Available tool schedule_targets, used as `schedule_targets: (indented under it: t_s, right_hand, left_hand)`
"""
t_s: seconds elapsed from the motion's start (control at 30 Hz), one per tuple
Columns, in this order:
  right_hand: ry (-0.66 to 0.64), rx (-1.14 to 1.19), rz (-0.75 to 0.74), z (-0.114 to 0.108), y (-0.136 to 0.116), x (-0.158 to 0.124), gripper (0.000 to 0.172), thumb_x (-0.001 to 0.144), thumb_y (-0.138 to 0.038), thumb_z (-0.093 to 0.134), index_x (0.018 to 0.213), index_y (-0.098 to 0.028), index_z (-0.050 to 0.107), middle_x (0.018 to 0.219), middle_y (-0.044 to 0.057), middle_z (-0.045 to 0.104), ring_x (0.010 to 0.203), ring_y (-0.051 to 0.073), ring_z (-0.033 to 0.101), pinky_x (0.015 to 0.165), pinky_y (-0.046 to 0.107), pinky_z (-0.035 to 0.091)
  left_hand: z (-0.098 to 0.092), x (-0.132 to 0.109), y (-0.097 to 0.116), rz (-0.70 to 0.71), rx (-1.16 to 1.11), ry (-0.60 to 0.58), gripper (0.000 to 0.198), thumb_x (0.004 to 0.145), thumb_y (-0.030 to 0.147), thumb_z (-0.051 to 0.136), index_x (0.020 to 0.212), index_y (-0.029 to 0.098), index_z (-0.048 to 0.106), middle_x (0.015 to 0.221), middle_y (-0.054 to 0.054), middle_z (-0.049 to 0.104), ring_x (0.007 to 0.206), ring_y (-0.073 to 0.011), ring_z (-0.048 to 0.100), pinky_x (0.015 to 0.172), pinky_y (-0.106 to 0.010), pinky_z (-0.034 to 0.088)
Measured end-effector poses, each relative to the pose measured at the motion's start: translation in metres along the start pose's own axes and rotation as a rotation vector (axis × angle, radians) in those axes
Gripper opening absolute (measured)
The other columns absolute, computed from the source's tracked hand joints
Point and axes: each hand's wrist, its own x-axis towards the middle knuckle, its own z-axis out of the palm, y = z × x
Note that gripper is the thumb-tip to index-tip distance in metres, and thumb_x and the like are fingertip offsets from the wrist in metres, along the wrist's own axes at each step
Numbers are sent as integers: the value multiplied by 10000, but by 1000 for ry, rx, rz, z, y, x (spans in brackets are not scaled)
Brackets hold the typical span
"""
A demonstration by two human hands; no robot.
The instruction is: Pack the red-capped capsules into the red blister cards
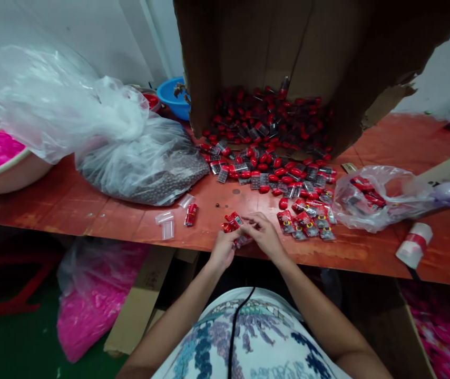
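Observation:
Both hands meet at the table's front edge. My left hand (pixel 224 248) is closed around red printed wrappers (pixel 232 221), which stick up above its fingers. My right hand (pixel 263 235) is pinched against the same bunch, its fingertips hiding part of a clear and red piece there. To the left lie a red roll of wrappers (pixel 191 215) and clear plastic tubes (pixel 167 226). Red and black printed packets (pixel 307 224) rest to the right of my right hand. Beyond them spreads a heap of small clear containers with red caps (pixel 264 171).
A torn cardboard box (pixel 197 68) lies open behind the heap. At left sit a plastic bag of dark beads (pixel 146 163) and a bowl (pixel 31 171) of pink pieces. A clear bag (pixel 379 216) and a white roll (pixel 414 246) are on the right. A pink-filled bag (pixel 90 310) is below.

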Motion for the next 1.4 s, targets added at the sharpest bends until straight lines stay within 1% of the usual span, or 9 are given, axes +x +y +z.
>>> schedule_targets:
  t_s: [0.1,0.33,0.5,0.63,0.73,0.9,1.03,1.27,1.4]
  right_hand:
    - [-27,167,78,20,0,12,171,734,-357,669,772,-193,699,819,21,623,765,156,584,717,271,459]
    - [25,220,200,7,4,22,252,767,-392,602,840,-164,680,712,-3,643,647,141,550,627,254,437]
    - [164,-225,-80,15,2,14,227,863,-298,489,963,-197,666,887,56,666,830,194,592,775,321,464]
    - [-44,-544,-334,26,-5,4,250,892,-247,464,1037,-215,665,907,98,661,879,227,582,822,377,454]
    - [-200,-477,-453,29,-10,-2,209,878,-263,515,1023,-233,663,971,82,668,937,228,583,869,397,455]
    - [67,-190,-200,22,-10,3,192,877,-262,519,1017,-230,646,979,60,645,916,193,597,822,352,482]
    - [-23,-17,7,24,-8,17,375,790,-271,622,1160,-225,584,934,32,655,813,170,620,722,295,509]
    - [-143,-154,-190,38,-4,34,338,867,-238,517,1195,-287,582,932,25,672,840,178,621,748,296,496]
    - [-144,-408,-312,31,-1,79,321,927,-230,408,1189,-245,593,977,62,662,887,196,594,804,322,474]
  left_hand:
    - [-12,0,6,11,88,-1,351,506,189,843,817,105,702,708,-62,702,651,-200,665,677,-347,562]
    - [-34,4,20,110,28,135,299,580,260,811,798,112,670,753,-54,702,646,-162,654,699,-354,568]
    - [-24,4,16,99,-74,72,209,563,150,781,714,114,641,673,-41,683,667,-187,666,744,-371,550]
    - [-18,5,17,49,-158,-1,210,614,179,771,781,131,654,727,-29,692,673,-151,661,692,-271,531]
    - [-21,10,21,51,-182,12,213,617,194,785,767,123,651,712,-22,684,648,-127,649,645,-218,517]
    - [-30,16,26,5,-184,32,195,655,154,743,820,109,649,763,-68,704,739,-197,679,720,-345,565]
    - [-31,14,26,51,-123,46,193,627,144,767,774,106,648,720,-56,704,683,-183,675,737,-379,571]
    - [-34,17,31,163,-158,107,254,568,125,805,792,112,685,763,-58,725,706,-185,691,707,-304,565]
    - [-34,17,41,160,-196,185,235,563,104,797,765,122,680,725,-44,718,665,-180,689,639,-289,569]
